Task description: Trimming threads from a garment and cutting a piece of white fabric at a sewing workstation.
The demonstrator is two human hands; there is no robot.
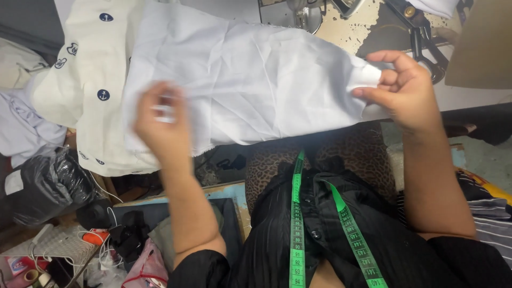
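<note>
**White cloth stretched between two hands**

A white cloth spans the middle of the view, pulled fairly flat above the lap, its frayed lower edge running from the left hand across to the right. Behind it to the left lies a cream fabric with small navy anchor marks, overlapped by the cloth's left edge. A green measuring tape hangs down over black clothing. The left hand is closed over the cloth's lower left part, blurred, with fingers curled. The right hand pinches the right corner between thumb and fingers. Cluttered bags crowd the floor at lower left.
</note>
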